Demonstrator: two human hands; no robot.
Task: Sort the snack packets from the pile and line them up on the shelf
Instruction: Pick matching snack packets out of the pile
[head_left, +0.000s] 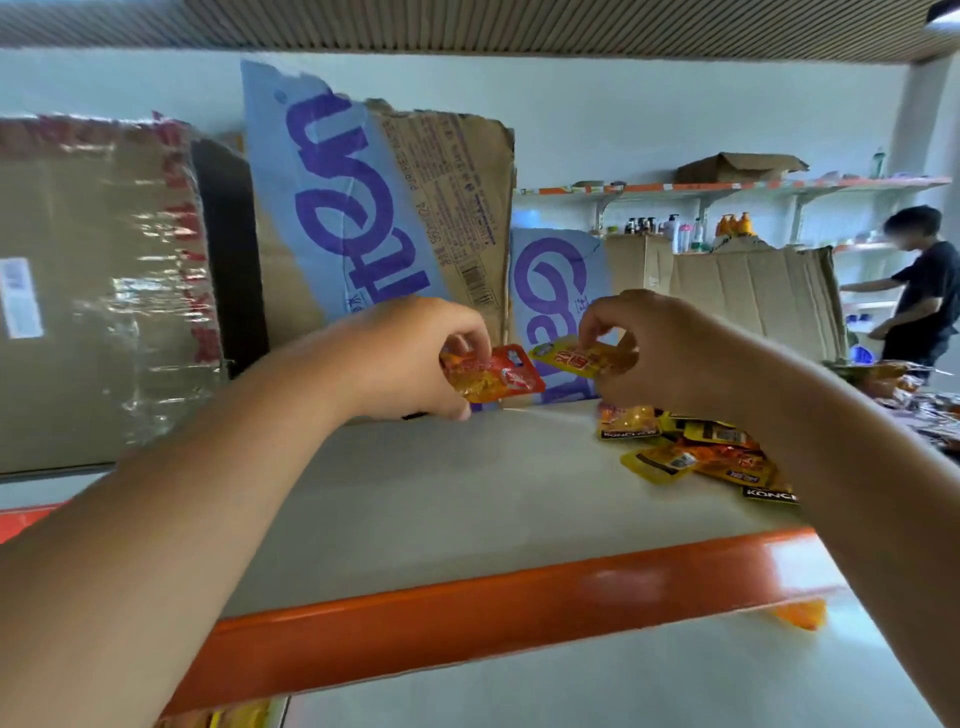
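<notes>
Okay, on my feed both hands are up over the shelf (441, 493). The left hand (415, 358) pinches 1 red packet (498, 374) between thumb and fingertips, holding it in the air up and to the left of the pile (696, 452). The right hand (660, 353) pinches 1 yellow packet (576, 358) by its edge, above the pile's back end. The 2 held packets sit just beside each other, and I read a small gap between them. The pile itself lies loose on the shelf under the right wrist: yellow and orange packets overlapping, several showing black label strips. Behind the pile a torn cardboard sheet (374, 208) with purple lettering stands upright. Far left of the pile I see a taped brown box (93, 291). Well beyond the pile to the right, a person (919, 291) in a dark shirt stands at wall shelves.
</notes>
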